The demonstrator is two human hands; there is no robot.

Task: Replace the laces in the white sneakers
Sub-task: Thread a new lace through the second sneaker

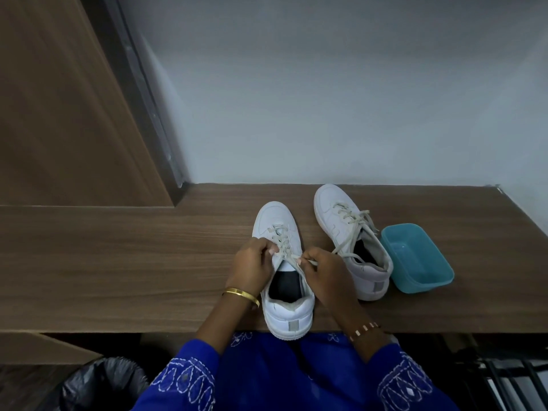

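Hands, left [252,264] and right [324,272], pinch one lace [286,250]; two sneakers [350,241], one tub [418,258].

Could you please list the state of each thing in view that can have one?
near sneaker: upright on the desk, laced, lace ends held by both hands
far sneaker: upright, laced, lace ends loose
teal tub: open, nothing visible inside
left hand: pinches a lace
right hand: pinches a lace
bin: lined with a black bag
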